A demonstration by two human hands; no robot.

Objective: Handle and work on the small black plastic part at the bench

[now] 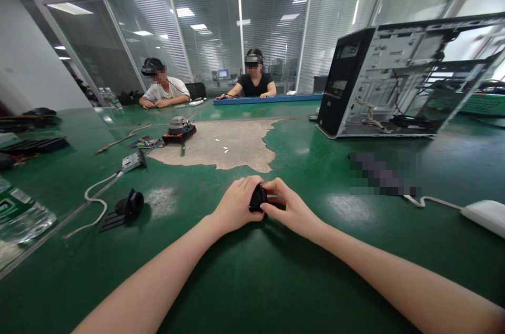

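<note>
A small black boxy object [258, 198] is between my two hands, just above or on the green table [236, 281]; its kind does not show. My left hand [238, 202] wraps round its left side, fingers over the top and thumb below. On its right side, my right hand [289, 204] grips with thumb and fingertips. The hands hide much of the object. To the left lies a black plastic fan-like part [129, 205] with a slatted piece. Beyond it sits a metal bracket box [134, 161] beside a pale cable [97, 197].
An open computer case [347, 81] stands at the right back. Near it are a blurred-out dark item [382, 173] and a white power bank-like block [487, 216]. A heatsink fan [180, 128] sits on a bare patch [236, 144]. A water bottle [23, 213] lies left. Two people sit opposite.
</note>
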